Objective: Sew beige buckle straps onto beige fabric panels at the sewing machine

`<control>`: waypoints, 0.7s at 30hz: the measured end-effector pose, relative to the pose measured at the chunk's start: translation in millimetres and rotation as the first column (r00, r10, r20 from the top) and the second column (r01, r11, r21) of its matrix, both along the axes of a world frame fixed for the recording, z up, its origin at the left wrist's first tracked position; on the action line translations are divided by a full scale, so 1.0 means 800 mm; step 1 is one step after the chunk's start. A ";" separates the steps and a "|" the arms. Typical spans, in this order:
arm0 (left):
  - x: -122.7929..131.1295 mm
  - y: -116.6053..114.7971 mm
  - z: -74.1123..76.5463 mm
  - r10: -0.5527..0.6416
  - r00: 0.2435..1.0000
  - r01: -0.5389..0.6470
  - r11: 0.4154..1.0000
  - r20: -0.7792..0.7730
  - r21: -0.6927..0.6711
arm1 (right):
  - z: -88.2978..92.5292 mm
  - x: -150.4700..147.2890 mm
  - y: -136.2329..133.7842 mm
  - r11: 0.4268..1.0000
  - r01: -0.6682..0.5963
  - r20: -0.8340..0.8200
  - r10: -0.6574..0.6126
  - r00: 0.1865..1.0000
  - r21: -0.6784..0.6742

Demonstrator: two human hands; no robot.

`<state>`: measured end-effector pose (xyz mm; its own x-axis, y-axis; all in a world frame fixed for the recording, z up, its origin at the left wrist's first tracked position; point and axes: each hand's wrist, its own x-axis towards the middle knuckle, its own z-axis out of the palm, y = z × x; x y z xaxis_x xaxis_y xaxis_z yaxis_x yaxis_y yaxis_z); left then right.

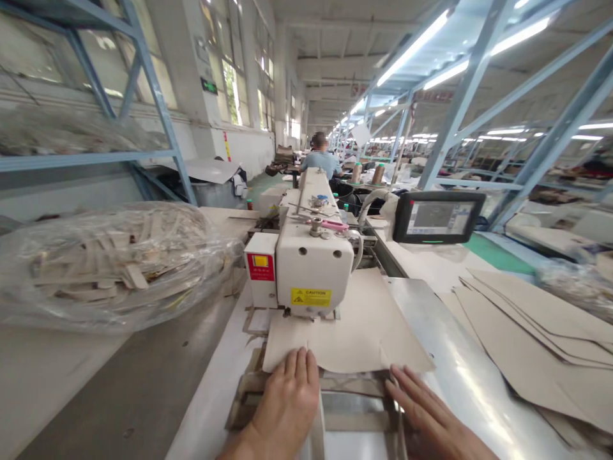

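A white industrial sewing machine (306, 268) stands in front of me with a yellow caution label on its head. A beige flat piece of material (354, 332) lies under the machine head. My left hand (287, 402) rests flat on the near edge of that piece, fingers together. My right hand (426, 409) lies flat at the piece's near right corner, fingers spread a little. Neither hand grips anything.
A large clear plastic bag of beige strips (110, 262) sits on the left table. A stack of beige cut pieces (531, 345) lies at the right. A black touchscreen (438, 217) stands behind the machine. A person in blue (320, 160) works farther back. Blue steel racks flank both sides.
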<state>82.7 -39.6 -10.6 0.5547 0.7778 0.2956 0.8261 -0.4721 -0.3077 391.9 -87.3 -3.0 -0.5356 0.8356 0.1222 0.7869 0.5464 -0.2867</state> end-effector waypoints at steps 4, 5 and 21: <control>-0.010 0.001 0.006 -0.044 0.999 0.042 0.997 0.032 0.069 | 0.003 -0.021 0.029 0.983 -0.153 0.005 0.153 0.988 0.099; -0.017 0.001 0.005 -0.057 0.998 0.054 0.996 0.038 0.070 | 0.004 -0.022 0.032 0.976 -0.178 0.004 0.179 0.984 0.122; -0.078 0.098 0.020 -0.091 0.936 0.200 0.932 0.339 -0.302 | -0.006 -0.082 0.117 0.996 0.061 0.021 -0.063 0.998 0.062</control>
